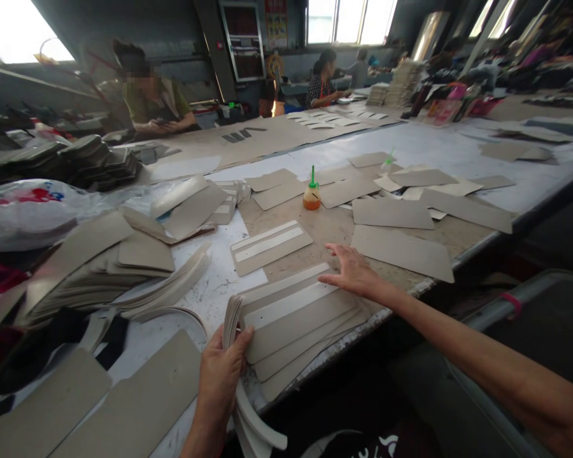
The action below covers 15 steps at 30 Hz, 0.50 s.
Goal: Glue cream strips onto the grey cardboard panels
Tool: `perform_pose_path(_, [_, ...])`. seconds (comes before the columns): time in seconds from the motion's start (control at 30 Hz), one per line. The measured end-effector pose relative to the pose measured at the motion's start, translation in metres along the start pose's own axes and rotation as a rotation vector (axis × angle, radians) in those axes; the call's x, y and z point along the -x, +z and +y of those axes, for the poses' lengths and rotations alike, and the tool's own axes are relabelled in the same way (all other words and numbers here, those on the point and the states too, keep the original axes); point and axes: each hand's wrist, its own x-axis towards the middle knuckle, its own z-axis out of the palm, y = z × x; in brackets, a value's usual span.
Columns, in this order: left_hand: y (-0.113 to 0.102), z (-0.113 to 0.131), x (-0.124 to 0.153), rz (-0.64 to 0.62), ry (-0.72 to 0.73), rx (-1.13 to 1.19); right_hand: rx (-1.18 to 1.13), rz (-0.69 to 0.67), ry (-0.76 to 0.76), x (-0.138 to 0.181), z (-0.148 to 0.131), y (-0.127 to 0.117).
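My left hand is closed around a bundle of thin, bendy pale strips. Their lower ends curl down past the table's near edge. Just right of it lies a fanned pile of beige boards with rounded corners. The top board carries a lighter strip laid lengthwise. My right hand is open over the pile's right end, its fingers spread and its thumb by that strip's end; I cannot tell if it touches. Beyond lies a single beige board with a pale strip along it.
A small bottle of orange liquid with a green nozzle stands behind. Loose boards spread to the right, reaching the table edge. Stacked boards and curved strips fill the left. Two people sit across the table, with others farther back.
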Motion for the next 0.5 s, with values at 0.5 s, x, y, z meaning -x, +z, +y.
perform_pose_path(0.5, [-0.004, -0.002, 0.046, 0.141, 0.299, -0.247, -0.051, -0.951, -0.298, -0.052, -0.074, -0.029])
